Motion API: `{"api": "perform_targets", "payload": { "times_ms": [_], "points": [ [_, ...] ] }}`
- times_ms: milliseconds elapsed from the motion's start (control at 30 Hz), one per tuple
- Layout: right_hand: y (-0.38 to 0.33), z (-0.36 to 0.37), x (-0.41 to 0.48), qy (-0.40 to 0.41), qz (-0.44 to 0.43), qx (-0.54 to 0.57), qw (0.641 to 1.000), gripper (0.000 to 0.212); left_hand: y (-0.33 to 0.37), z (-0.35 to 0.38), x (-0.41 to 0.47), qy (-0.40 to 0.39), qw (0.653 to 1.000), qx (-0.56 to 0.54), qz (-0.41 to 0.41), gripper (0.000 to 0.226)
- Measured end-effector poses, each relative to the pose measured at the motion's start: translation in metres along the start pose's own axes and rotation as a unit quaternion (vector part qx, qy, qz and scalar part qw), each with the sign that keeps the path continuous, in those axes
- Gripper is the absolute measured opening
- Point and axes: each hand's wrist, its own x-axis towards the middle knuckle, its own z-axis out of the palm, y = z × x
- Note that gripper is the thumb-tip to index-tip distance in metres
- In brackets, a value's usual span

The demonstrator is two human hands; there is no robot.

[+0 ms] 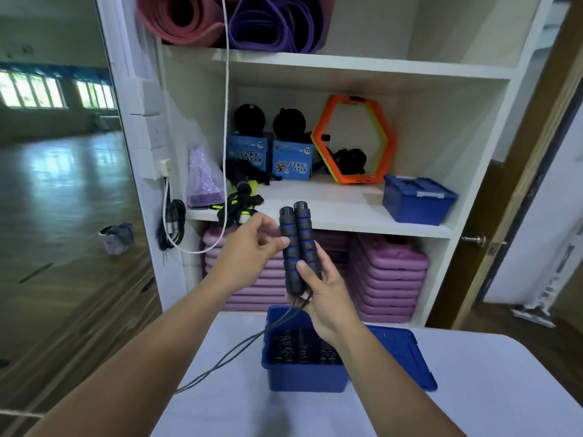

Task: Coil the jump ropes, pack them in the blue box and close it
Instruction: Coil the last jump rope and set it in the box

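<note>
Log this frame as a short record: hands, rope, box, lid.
right hand: grips both handles low, upright, side by side
left hand: pinches the handles mid-length
rope: hangs from the handles, trails left across the table, uncoiled
box: open on the table, coiled ropes inside
lid: on the table, right of the box

I see white shelving (315,66) at twelve o'clock, a glossy wooden floor (63,190) under bright windows (31,91) at nine, and a wooden door frame (527,171) at three.
</note>
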Motion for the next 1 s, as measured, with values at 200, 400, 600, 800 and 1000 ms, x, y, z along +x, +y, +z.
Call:
{"api": "perform_targets", "payload": {
  "times_ms": [200, 400, 600, 800, 1000],
  "points": [
    [-0.017, -0.016, -0.013, -0.032, -0.006, -0.021, 0.999, 0.05, 0.018, 0.009, 0.003, -0.012, 0.985, -0.165, -0.046, 0.026],
    [-0.02, -0.025, -0.017, -0.045, -0.001, -0.019, 0.999, 0.049, 0.021, 0.014, 0.003, -0.02, 0.984, -0.172, -0.036, 0.025],
    [-0.03, -0.033, -0.013, -0.075, 0.013, -0.038, 0.996, 0.052, 0.01, -0.006, 0.013, -0.015, 0.973, 0.156, 0.17, 0.062],
    [-0.054, -0.033, -0.002, -0.129, 0.053, -0.13, 0.982, 0.046, 0.021, -0.013, 0.034, -0.179, 0.693, 0.608, 0.344, 0.076],
    [-0.071, -0.045, 0.007, -0.103, 0.018, -0.163, 0.981, 0.035, 0.025, -0.015, 0.044, -0.182, 0.797, 0.501, 0.283, 0.036]
  ]
}}
